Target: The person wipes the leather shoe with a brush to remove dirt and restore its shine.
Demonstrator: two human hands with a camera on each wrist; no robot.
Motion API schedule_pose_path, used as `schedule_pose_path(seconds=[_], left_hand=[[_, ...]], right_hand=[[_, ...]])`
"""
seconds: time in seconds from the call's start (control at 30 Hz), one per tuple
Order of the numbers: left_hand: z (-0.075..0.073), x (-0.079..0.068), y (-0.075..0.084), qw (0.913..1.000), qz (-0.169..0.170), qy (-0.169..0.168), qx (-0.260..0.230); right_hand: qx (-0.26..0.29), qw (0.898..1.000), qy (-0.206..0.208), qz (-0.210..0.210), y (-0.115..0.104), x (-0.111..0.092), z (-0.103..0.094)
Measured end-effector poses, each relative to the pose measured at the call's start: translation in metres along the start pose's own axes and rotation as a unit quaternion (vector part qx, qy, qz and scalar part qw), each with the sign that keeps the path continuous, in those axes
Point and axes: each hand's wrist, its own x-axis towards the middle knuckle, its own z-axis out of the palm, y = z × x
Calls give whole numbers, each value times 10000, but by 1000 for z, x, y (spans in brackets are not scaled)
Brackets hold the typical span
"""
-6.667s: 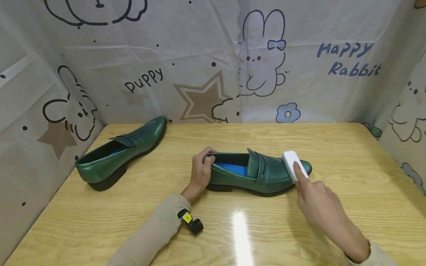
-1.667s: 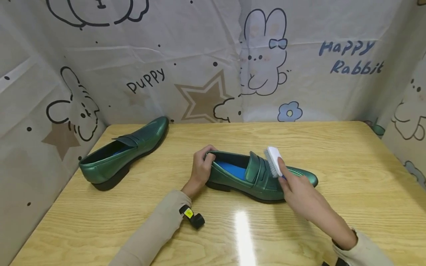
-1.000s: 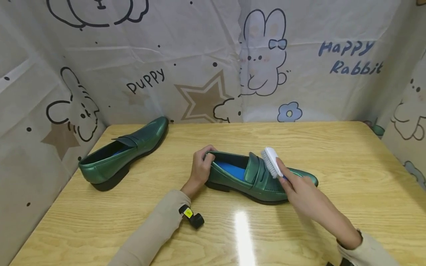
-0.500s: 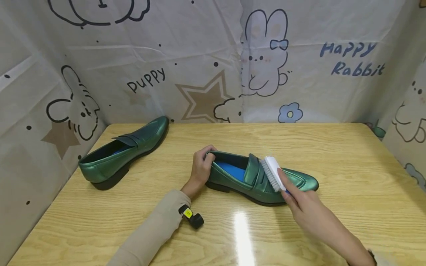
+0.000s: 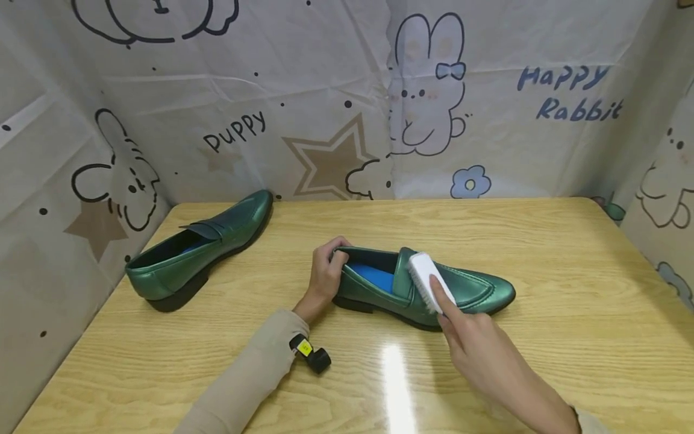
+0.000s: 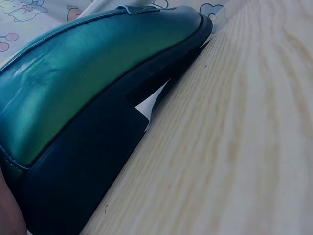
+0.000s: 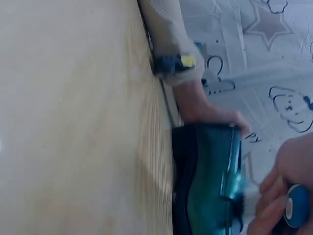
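Note:
A green leather loafer with a blue insole stands on the table, toe to the right. My left hand grips it at the heel, thumb over the collar's edge. In the left wrist view the loafer's side and dark heel fill much of the picture. A white brush with pale bristles lies across the strap of the loafer. My right hand holds this brush, index finger stretched along its back. The brush's blue handle end shows in the right wrist view; its bristles are blurred there.
A second green loafer stands at the table's back left, toe against the rear wall sheet. Printed cloth hangs behind and at both sides of the wooden table. A small green object sits beyond the back right corner.
Over the last seconds the brush has travelled from the toe area leftward onto the strap, my right hand with it. The loafer's toe has turned slightly toward me. My left hand keeps its grip.

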Motion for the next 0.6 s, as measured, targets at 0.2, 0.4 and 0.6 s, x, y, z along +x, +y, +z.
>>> schedule_pose_path(seconds=[0.2,0.4,0.6], left_hand=[[0,-2,1,10000,21,-26,-31],[1,-2,3,10000,-41,-30,11],[-2,-2,2,9999,-31,-13,113]], right_hand=[[-221,9993,234,-203,-1,39,1],[-414,9988,77,-254,-7,26,-1],[-706,9966,86,-405,-17,-12,11]])
